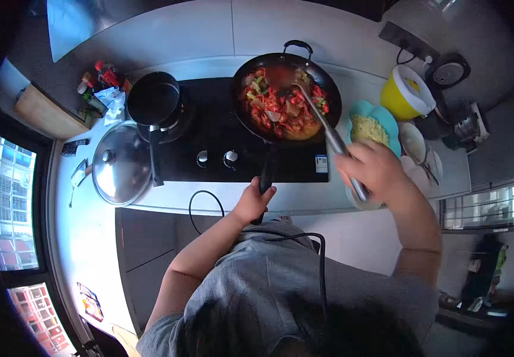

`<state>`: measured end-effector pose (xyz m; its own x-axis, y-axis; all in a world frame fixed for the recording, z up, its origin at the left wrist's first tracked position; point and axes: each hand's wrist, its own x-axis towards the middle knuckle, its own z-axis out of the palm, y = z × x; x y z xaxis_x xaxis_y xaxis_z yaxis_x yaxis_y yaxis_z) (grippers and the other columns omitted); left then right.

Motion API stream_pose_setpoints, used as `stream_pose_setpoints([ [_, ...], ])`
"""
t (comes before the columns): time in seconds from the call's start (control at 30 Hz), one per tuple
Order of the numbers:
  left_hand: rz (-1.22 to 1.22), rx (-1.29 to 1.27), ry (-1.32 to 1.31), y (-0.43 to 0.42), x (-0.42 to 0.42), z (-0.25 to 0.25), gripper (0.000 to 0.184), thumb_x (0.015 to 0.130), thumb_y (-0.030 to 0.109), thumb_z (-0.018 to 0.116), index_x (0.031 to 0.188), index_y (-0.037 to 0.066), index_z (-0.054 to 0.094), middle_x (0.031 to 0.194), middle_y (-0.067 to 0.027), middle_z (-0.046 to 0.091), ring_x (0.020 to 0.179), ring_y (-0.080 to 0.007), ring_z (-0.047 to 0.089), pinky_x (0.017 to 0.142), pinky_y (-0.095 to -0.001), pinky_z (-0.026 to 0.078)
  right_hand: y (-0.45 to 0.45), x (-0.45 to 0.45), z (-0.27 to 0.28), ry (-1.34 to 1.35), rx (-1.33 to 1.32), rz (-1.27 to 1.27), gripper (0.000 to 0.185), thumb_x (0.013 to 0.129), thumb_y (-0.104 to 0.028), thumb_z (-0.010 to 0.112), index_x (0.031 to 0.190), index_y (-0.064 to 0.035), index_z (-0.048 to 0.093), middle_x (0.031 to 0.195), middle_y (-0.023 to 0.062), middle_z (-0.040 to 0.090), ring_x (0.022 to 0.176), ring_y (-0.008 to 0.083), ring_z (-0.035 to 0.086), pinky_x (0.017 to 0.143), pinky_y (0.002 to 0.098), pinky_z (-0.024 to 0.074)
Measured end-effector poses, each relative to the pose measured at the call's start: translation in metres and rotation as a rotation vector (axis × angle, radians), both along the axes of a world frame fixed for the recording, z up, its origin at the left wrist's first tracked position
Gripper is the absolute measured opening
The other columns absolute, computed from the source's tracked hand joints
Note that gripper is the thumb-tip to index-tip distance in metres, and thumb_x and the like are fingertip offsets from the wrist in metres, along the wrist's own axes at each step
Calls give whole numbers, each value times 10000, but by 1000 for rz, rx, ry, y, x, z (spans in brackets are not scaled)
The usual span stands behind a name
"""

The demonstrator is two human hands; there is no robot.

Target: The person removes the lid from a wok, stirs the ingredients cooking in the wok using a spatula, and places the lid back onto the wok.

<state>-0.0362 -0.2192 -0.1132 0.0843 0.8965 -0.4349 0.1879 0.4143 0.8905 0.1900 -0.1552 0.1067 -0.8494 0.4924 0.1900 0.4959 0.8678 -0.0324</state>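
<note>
My left hand [252, 202] is wrapped round the long black handle of a wok [332, 89] on the right side of the hob. Inside the wok lies a mix of red pieces that look like crayfish [269, 110], with green and pale vegetable bits and orange sauce. My right hand [371, 169] grips a long metal-handled spatula [322, 122], which slants down into the wok. Its head is smeared by motion over the food, near the wok's far side. Beside my right hand stands a light blue dish [392, 122] of pale yellow noodle-like food [368, 130].
A black saucepan [153, 101] sits on the left burner, with a glass lid [123, 166] beside it. Bottles [93, 98] stand at the back left. On the right are a yellow-green container [397, 92] and bowls [413, 141]. A black cable [322, 262] crosses my front.
</note>
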Motion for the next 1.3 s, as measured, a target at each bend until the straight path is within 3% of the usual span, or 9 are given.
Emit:
stream_pose_setpoints([
  [0.1,-1,9,-4,-2,1,-3,325,865,251,581,1021,25,406,643,-46,491,515,-126,509,450,-269,451,29,-10,-39,-41,-6,18,282,640,-91,627,917,-82,576,771,56,497,754,227,526,613,350,452],
  [0.37,9,-7,-5,-1,0,-4,304,872,236,569,1033,32,410,641,-37,484,507,-120,495,451,-264,445,-34,13,-18,-268,203,207,157,713,-136,547,859,-81,551,774,47,507,768,213,543,612,313,492],
  [0.5,11,-14,-27,0,2,0,284,873,229,568,1012,38,410,630,-31,476,504,-118,490,448,-264,442,-43,22,17,-150,128,210,152,710,-134,550,854,-86,550,772,41,511,749,195,544,604,293,491],
  [0.57,11,-15,-32,1,1,1,277,873,227,568,1003,41,410,626,-29,473,503,-118,488,447,-264,441,-45,21,23,-142,29,173,192,678,-119,608,867,-99,582,767,40,530,725,199,553,588,300,488],
  [0.83,12,-22,-12,-1,1,1,261,871,225,572,968,46,409,622,-28,472,503,-116,488,442,-266,438,12,17,-21,-15,-134,54,209,673,-128,622,869,-83,567,758,52,496,723,232,540,571,341,454],
  [1.03,27,3,-26,0,1,-1,267,872,236,570,970,45,412,635,-33,478,505,-119,492,442,-267,437,7,19,4,121,-93,7,186,659,-107,629,820,-68,545,754,72,476,725,260,521,614,360,444],
  [1.13,22,-7,-26,-2,2,0,270,871,241,571,972,46,413,639,-34,478,508,-118,493,444,-265,437,22,13,-5,35,-90,20,217,645,-107,641,837,-75,544,785,66,495,781,244,527,646,342,450],
  [1.3,27,-4,-22,-1,1,-1,272,870,245,574,972,48,417,642,-34,477,514,-115,493,444,-259,437,1,12,-21,-191,1,64,222,685,-84,600,907,-83,585,795,59,532,749,241,543,648,337,476],
])
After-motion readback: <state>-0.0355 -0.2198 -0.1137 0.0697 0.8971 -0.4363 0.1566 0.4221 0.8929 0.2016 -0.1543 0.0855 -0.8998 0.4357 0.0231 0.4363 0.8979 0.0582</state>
